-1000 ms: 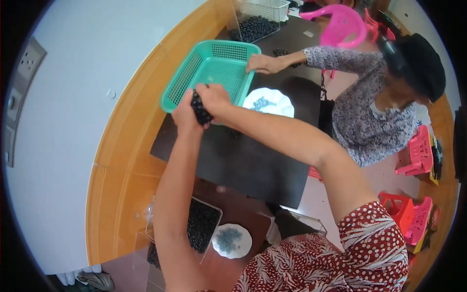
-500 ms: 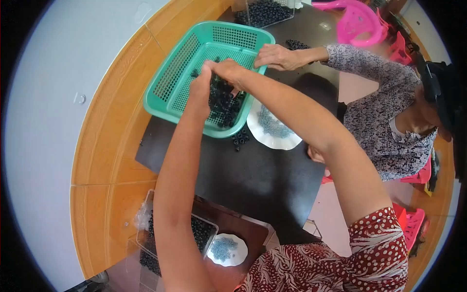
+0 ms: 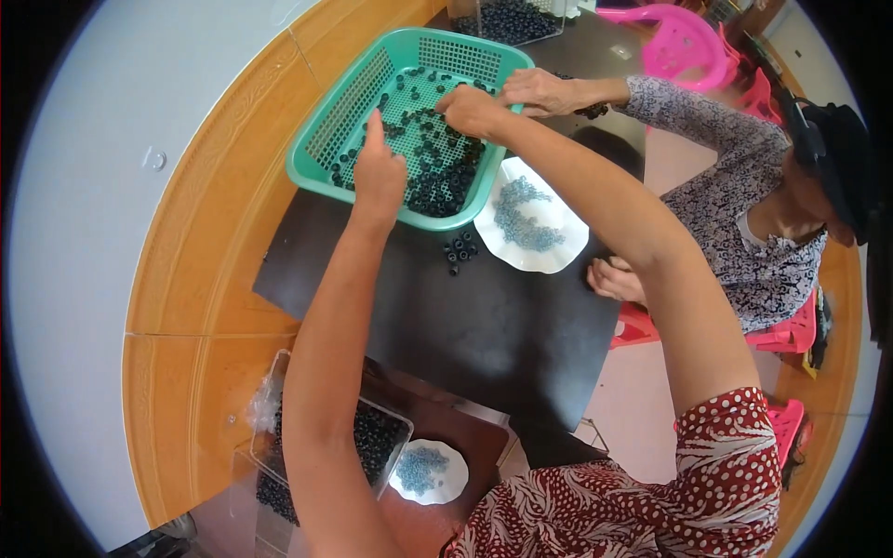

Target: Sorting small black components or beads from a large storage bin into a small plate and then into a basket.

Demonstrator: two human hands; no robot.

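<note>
A green plastic basket (image 3: 312, 177) with perforated sides holds many small dark ring-like pieces (image 3: 442, 191), thickest toward its near right end. Over the basket's near left side, my left hand (image 3: 379, 181) has its index finger stretched out and the other fingers bent, with nothing seen in it. My right hand (image 3: 473, 112) reaches over the right rim, fingers curled together and pointing down among the pieces; what they hold, if anything, is hidden. Another person's hand (image 3: 539, 91) rests on the basket's far right rim.
A white scalloped plate (image 3: 507, 256) of pale blue bits lies beside the basket, near several loose dark pieces (image 3: 459, 251). A clear bin (image 3: 507, 20) stands at the back. Another bin (image 3: 377, 446) and plate (image 3: 454, 479) are below. The co-worker sits right, near pink chairs (image 3: 684, 46).
My hands have moved apart from each other. The dark pieces, bunched under them before, are now spread over the basket floor. The basket sits slightly higher in view.
</note>
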